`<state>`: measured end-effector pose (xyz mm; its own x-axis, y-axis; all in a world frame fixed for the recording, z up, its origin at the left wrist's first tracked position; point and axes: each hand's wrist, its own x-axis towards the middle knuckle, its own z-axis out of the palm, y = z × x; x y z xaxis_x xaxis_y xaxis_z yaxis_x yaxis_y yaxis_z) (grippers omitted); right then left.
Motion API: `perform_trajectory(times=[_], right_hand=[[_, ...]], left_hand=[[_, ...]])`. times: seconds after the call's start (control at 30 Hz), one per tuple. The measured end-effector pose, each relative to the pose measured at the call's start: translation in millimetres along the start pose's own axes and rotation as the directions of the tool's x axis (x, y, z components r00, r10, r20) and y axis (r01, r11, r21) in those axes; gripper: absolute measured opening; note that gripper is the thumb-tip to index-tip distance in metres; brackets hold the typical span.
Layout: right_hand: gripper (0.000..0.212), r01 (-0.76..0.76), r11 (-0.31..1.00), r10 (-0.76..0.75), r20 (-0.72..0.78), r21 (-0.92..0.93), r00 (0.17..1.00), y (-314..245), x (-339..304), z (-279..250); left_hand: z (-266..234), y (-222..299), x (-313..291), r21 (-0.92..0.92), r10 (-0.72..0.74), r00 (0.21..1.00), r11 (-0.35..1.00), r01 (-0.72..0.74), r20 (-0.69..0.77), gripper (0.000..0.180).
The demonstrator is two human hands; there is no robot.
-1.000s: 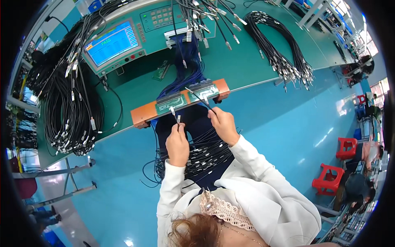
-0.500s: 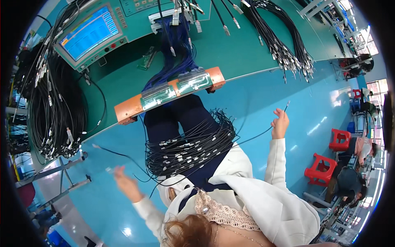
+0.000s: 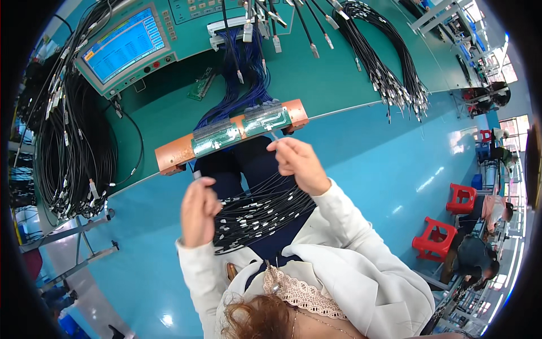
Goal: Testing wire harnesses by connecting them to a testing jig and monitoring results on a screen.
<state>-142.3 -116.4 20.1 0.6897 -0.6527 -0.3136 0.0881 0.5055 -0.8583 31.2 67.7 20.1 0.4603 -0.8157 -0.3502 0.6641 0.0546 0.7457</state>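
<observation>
My right hand (image 3: 299,163) is closed in a pinch on the end of a thin black cable, whose tip (image 3: 274,135) points at the lower edge of the right green circuit board (image 3: 266,120). Whether the tip touches the board I cannot tell. My left hand (image 3: 199,208) pinches another cable end with a pale connector (image 3: 196,174), just below the left circuit board (image 3: 217,140). Both boards sit on an orange-brown bar (image 3: 176,152) along the table edge, with blue wires (image 3: 230,104) running back from them. A bundle of black cables (image 3: 262,217) with white tags lies across my lap.
A bench instrument with a lit screen (image 3: 121,46) stands at the back left of the green table (image 3: 316,79). Black cable bundles hang at the left (image 3: 76,152) and lie at the right (image 3: 389,62). Red stools (image 3: 435,238) and other people are at far right.
Both hands have come inward from wide apart, each bringing a cable end toward the boards. My right hand moved left to the right board; my left hand moved right and up.
</observation>
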Motion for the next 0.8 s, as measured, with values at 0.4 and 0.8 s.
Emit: perform_trajectory(times=[0.4, 0.8], right_hand=[[0.015, 0.193, 0.684, -0.483, -0.238, -0.704, 0.842, 24.8, 14.8, 22.9], [0.012, 0.179, 0.665, -0.519, -0.277, -0.725, 0.809, 23.6, 14.1, 26.7]], left_hand=[[37.8, -35.3, 40.4, 0.168, 0.043, 0.997, 0.985, -0.032, -0.063, 0.028], [38.5, -37.8, 35.4, 0.186, 0.066, 0.996, 0.981, -0.054, -0.060, 0.028]])
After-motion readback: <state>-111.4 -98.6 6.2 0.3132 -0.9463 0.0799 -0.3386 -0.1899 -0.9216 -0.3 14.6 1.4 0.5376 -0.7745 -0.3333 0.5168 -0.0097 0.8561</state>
